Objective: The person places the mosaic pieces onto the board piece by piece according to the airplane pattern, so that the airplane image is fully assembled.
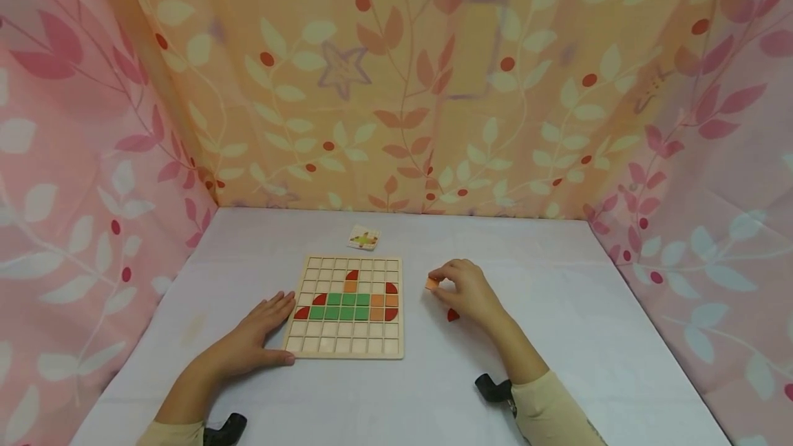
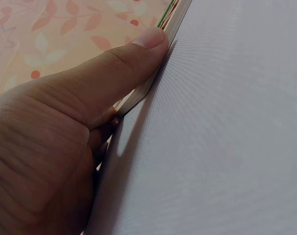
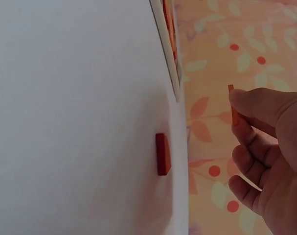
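A square wooden grid board [image 1: 343,346] lies on the table, with green, orange and red tiles set in its middle rows. At its left edge rests my left hand [image 1: 254,336], fingers fairly straight along the side and thumb at the near corner; the left wrist view shows the thumb [image 2: 150,41] touching the rim. My right hand [image 1: 467,294] is to the right of the board and pinches an orange square tile [image 1: 431,283] between thumb and fingers. Below that hand a red quarter-round tile [image 1: 453,314] lies on the cloth, also visible in the right wrist view.
A small picture card [image 1: 363,238] lies behind the board. White cloth [image 1: 347,405] covers the table. Patterned curtains [image 1: 396,88] stand at the back and both sides. Black wrist devices [image 1: 493,388] sit at both sleeves.
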Available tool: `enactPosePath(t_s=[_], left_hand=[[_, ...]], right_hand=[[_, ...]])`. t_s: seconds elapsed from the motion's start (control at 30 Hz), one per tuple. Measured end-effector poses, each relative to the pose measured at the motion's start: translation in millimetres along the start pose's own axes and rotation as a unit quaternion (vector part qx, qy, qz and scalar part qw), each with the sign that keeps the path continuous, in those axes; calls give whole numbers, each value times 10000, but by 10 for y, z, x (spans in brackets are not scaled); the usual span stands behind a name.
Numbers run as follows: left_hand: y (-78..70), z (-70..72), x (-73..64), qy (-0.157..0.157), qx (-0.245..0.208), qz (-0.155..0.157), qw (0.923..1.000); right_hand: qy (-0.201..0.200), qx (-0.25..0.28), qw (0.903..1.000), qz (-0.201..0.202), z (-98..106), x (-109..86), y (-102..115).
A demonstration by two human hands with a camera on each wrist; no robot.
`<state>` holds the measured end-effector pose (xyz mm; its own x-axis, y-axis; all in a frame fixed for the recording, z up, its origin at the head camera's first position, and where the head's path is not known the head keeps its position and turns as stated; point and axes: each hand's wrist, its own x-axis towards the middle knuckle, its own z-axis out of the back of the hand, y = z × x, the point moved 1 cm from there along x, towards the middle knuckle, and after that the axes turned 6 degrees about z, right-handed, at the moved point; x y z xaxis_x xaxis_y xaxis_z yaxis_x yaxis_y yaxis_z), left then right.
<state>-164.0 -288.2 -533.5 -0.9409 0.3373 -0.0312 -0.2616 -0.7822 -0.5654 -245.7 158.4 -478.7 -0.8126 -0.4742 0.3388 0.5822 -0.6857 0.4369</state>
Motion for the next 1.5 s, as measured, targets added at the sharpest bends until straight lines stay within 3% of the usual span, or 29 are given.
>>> enactPosePath(t_s=[0.27, 0.6, 0.97, 1.5], left_hand=[[3, -25, -13, -89, 77, -163, 9998], [3, -16, -8, -72, 88, -140, 9998], [4, -10, -5, -85, 76, -92, 9999], [-24, 8, -13, -45, 31, -39, 10000]], right_hand=[[90, -78, 9999, 86, 24, 30, 178], [117, -113, 9988, 469, -7, 141, 440], [336, -44, 9963, 793, -153, 266, 701], [788, 236, 9921, 948, -479, 394, 1001]])
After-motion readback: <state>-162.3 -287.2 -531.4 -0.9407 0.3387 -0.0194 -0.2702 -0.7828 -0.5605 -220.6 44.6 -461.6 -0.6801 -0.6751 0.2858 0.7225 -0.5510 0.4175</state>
